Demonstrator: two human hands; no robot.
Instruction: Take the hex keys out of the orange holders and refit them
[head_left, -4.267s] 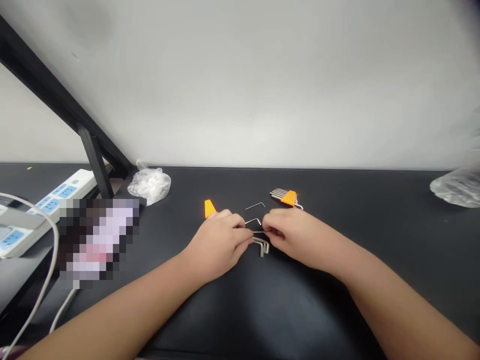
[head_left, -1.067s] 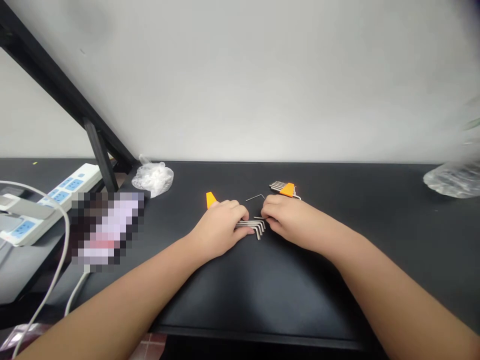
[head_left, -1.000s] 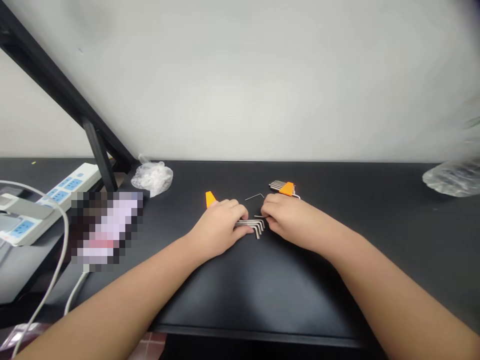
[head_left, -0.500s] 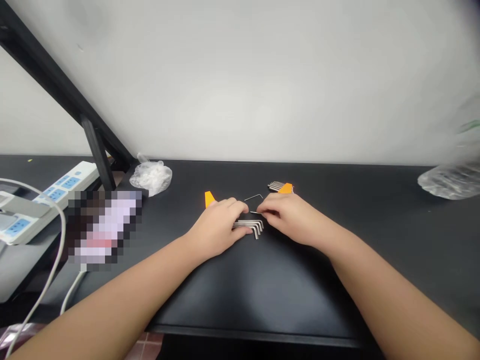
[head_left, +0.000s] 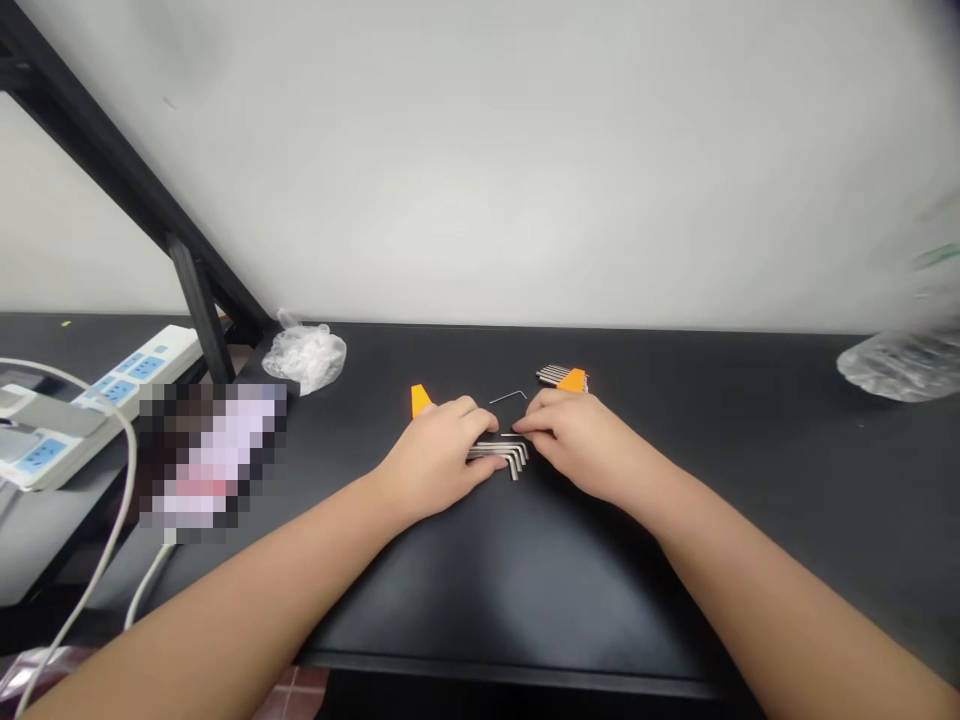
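Note:
Under my left hand [head_left: 442, 455] lies a row of silver hex keys [head_left: 504, 452], their bent ends pointing toward me. Its thumb and fingers are closed around them, and an orange holder [head_left: 421, 400] pokes out behind the knuckles. My right hand [head_left: 574, 440] pinches one thin hex key [head_left: 511, 434] between thumb and forefinger, just behind that row. Most of this key is covered by the fingers. A smaller loose hex key [head_left: 508, 396] rests on the table beyond both hands.
Behind my right hand lies a second hex key set with an orange holder [head_left: 573, 380]. Crumpled clear plastic [head_left: 306, 358] sits at the back left, near a white power strip [head_left: 112, 400] and a blurred-out object [head_left: 217, 455]. More clear plastic [head_left: 900, 365] stands far right on the black table [head_left: 480, 600].
My right hand has brought the thin hex key slightly toward me, closer to the row under my left hand. The left hand keeps its hold.

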